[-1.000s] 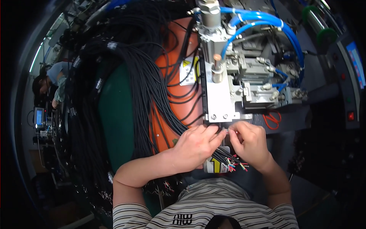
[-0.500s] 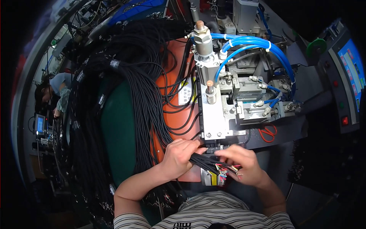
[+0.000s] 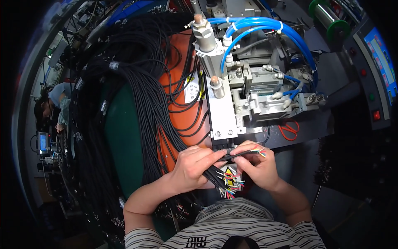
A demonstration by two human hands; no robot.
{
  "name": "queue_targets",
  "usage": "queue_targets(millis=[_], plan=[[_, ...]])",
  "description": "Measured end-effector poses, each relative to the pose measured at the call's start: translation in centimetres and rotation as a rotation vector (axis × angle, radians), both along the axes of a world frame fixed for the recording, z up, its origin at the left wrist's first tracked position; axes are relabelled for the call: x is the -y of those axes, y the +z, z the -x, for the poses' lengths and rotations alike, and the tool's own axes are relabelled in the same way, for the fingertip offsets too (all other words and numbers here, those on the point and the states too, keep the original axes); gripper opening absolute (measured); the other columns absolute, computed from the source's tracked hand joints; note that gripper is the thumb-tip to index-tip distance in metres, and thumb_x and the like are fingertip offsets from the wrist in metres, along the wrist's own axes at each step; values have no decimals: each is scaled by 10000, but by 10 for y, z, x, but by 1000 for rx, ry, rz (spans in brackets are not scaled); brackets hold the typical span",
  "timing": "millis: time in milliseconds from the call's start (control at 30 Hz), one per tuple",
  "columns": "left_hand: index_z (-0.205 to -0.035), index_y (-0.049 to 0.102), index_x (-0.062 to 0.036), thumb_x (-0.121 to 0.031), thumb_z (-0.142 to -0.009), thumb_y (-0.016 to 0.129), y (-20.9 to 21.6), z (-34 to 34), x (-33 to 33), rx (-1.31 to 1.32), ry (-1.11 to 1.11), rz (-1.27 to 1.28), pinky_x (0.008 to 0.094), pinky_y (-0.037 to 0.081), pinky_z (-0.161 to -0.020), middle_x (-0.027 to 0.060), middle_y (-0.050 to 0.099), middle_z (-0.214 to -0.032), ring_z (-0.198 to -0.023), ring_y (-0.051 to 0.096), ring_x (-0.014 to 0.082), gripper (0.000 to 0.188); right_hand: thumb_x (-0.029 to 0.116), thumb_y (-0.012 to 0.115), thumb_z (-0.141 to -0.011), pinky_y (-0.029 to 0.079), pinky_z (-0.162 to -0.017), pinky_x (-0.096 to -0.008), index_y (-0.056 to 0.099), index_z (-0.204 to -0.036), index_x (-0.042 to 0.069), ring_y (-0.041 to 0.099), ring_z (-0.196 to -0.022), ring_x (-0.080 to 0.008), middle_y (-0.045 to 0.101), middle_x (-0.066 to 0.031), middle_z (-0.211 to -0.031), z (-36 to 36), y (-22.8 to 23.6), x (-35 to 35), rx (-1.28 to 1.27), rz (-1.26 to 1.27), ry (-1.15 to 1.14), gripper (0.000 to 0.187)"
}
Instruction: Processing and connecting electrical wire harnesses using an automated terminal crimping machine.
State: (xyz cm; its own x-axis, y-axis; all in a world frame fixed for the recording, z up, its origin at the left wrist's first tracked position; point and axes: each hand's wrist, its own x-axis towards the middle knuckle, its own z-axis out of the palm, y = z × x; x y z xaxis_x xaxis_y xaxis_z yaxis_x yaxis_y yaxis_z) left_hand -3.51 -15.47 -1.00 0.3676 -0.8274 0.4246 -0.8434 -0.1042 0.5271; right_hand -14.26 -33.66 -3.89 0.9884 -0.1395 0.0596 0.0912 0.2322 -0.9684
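Note:
My left hand (image 3: 192,168) is closed around a bundle of black cables (image 3: 214,176). From the bundle's end fan out thin wires (image 3: 230,182) in red, white, yellow and blue. My right hand (image 3: 261,170) pinches one single black cable (image 3: 241,155) between thumb and fingers, and coloured wire ends stick out of it at the right. The left thumb and forefinger touch this same cable nearer the bundle. Both hands are just in front of the metal pneumatic machine (image 3: 224,114); its lower front part is partly hidden behind the fingers.
A thick hank of black cables (image 3: 145,108) runs over the orange plate (image 3: 188,122) and green surface (image 3: 120,128) at left. Blue air hoses (image 3: 259,23) arch above the machine. Red-handled scissors (image 3: 289,130), a control screen (image 3: 379,58) and a green spool (image 3: 338,29) are at right. Someone (image 3: 60,97) works far left.
My right hand has moved up from the loose wire ends and now pinches one cable apart from the bundle. The left hand keeps the bundle. The whole view has shifted slightly.

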Motion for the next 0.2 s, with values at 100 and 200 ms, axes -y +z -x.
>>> queue_targets(millis=[100, 200], plan=[[-1046, 670, -23, -90, -805, 724, -1, -1, -1, -90, -14, -9, 319, 408, -484, 71, 614, -662, -517, 575, 208, 256, -88, 557, -889, 450, -534, -197, 617, -1033, -48, 602, -618, -104, 616, -84, -884, 2, 2, -2, -102, -150, -60, 162], [-1075, 672, -32, -91, -805, 722, 2, -3, 1, -128, 7, -48, 318, 436, -498, 86, 639, -683, -562, 633, 209, 281, -31, 606, -906, 437, -519, -193, 618, -1040, -36, 611, -610, -109, 624, -93, -891, -1, -6, 0, -29, -154, -104, 135]])
